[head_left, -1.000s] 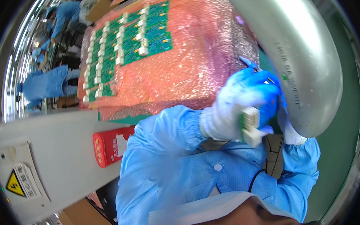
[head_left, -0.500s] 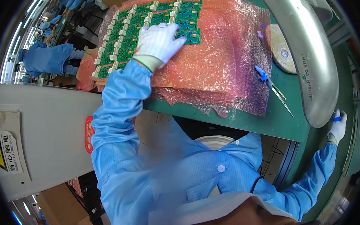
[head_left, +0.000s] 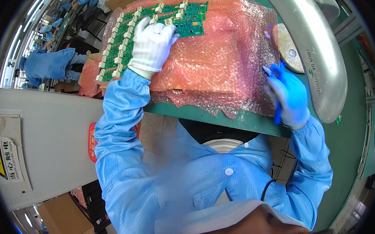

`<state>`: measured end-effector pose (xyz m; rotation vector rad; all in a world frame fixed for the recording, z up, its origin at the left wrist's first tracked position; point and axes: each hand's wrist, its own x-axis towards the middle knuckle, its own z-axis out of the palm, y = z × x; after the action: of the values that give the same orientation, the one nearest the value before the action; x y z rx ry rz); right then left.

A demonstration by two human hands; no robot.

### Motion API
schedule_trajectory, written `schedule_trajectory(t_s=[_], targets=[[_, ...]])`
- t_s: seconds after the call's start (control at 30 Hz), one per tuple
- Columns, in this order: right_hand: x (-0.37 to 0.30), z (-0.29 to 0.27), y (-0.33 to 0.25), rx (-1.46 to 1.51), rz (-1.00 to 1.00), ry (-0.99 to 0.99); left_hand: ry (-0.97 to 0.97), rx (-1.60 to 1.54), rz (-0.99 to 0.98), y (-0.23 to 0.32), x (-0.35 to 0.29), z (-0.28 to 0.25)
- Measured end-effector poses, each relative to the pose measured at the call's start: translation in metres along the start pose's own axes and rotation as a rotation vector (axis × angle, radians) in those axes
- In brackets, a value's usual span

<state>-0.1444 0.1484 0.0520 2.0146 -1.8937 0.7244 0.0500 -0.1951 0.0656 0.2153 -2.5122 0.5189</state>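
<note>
My gloved left hand (head_left: 151, 47) grips a green circuit board (head_left: 189, 26) by its white-connector end, tilted above the rows of similar boards. These boards (head_left: 122, 43) lie on pink bubble wrap (head_left: 207, 67), white connectors along their left sides. To the right, over the wrap's edge, my gloved right hand (head_left: 289, 99) is closed around a slim blue pen-like stick (head_left: 277, 115) and glows blue under the lamp light. Its fingertips are smeared by motion. The blue-ended tweezers seen on the table earlier are mostly or wholly hidden by this hand.
A long silver lamp arm (head_left: 326, 65) arches over the green table (head_left: 255, 125) at the right. Behind my right hand lies a round pale disc (head_left: 290, 50). A small green piece (head_left: 339, 120) sits farther right. Co-workers in blue (head_left: 50, 65) are at the far left.
My right hand has come in from the far right to the wrap's edge, bringing the blue stick. My left hand has shifted slightly left and lifted a circuit board off the rows.
</note>
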Motion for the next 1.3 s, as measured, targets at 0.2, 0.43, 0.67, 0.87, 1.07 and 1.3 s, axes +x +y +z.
schedule_trajectory(t_s=[0.2,0.43,0.67,0.87,1.07,1.3], targets=[[0.082,0.045,-0.009,0.019,-0.068,0.296,0.360,0.063,0.212,0.019,-0.010,-0.005],[0.107,0.046,-0.021,-0.220,-0.252,0.224,0.206,-0.372,0.200,0.046,0.011,-0.056],[0.063,0.047,-0.008,0.328,0.152,0.281,-0.104,-0.513,0.058,0.051,0.014,-0.041],[0.047,0.043,-0.002,0.351,0.463,0.191,-0.200,-0.202,0.016,0.081,0.017,-0.018],[0.043,0.049,-0.021,0.174,0.451,0.218,-0.269,-0.059,-0.097,0.111,0.055,-0.017],[0.008,-0.015,-0.015,0.791,0.826,0.175,-0.605,-0.173,0.114,0.049,0.053,0.018]])
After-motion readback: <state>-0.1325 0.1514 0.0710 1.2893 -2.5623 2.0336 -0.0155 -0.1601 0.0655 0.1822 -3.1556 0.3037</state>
